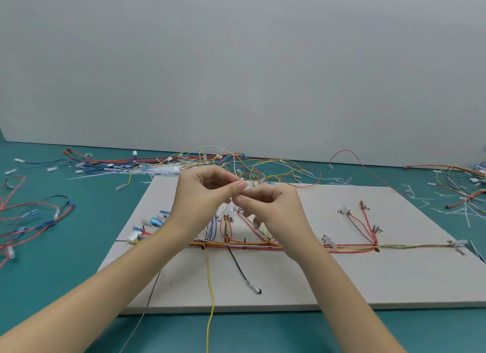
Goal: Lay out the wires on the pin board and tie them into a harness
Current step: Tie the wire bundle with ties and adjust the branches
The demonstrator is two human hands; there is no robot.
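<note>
Head view, both hands raised over the pin board [342, 281], left hand [207, 192] and right hand [268, 208] fingertips meeting, curled — pinching one thin white wire [251, 183], laid wires [342, 246] run across the board's middle.

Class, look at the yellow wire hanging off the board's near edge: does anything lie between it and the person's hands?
Nothing visible does. The yellow wire runs over bare pin board and below the left hand and the right hand, which pinch something small above the bundle.
</note>
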